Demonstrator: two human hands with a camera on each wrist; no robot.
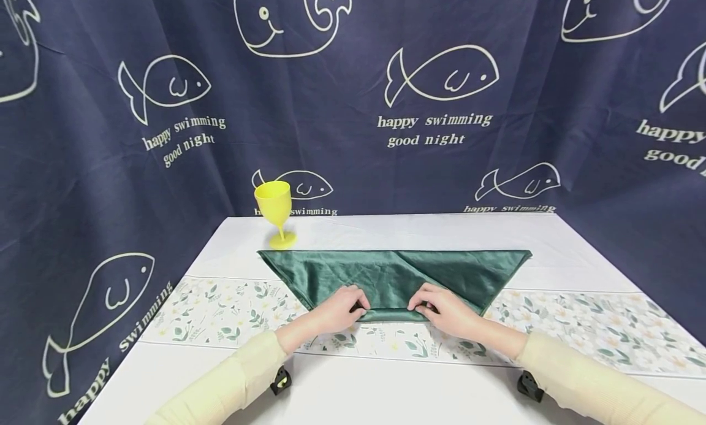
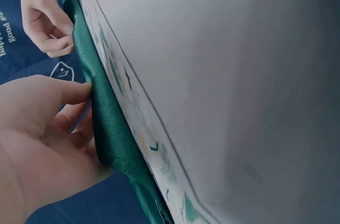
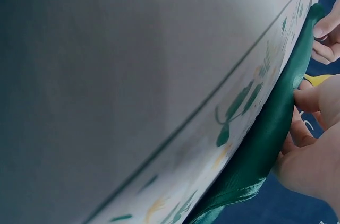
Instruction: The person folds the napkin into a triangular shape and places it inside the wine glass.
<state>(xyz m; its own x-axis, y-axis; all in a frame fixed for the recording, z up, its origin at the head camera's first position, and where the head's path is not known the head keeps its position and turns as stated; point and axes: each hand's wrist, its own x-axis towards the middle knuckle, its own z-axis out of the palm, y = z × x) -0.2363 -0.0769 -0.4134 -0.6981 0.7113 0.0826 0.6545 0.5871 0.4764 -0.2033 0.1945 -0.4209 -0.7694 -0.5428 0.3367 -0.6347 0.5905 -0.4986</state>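
A dark green satin cloth [image 1: 380, 275] lies on the table, wide along its far edge and narrower toward me, with a rolled or folded near edge. My left hand [image 1: 340, 308] pinches that near edge left of its middle, thumb in front and fingers curled behind. To the right, my right hand [image 1: 445, 310] pinches the same edge in a like way. In the left wrist view the green fold [image 2: 109, 123] stands up a little between thumb and fingers. The right wrist view shows the fold [image 3: 265, 139] against the right thumb; the fingertips behind are partly hidden.
A yellow goblet [image 1: 274, 207] stands upright just behind the cloth's far left corner. The white table [image 1: 386, 382] carries a floral band [image 1: 220, 308] across it. A navy curtain [image 1: 353, 118] with fish drawings hangs behind and at both sides.
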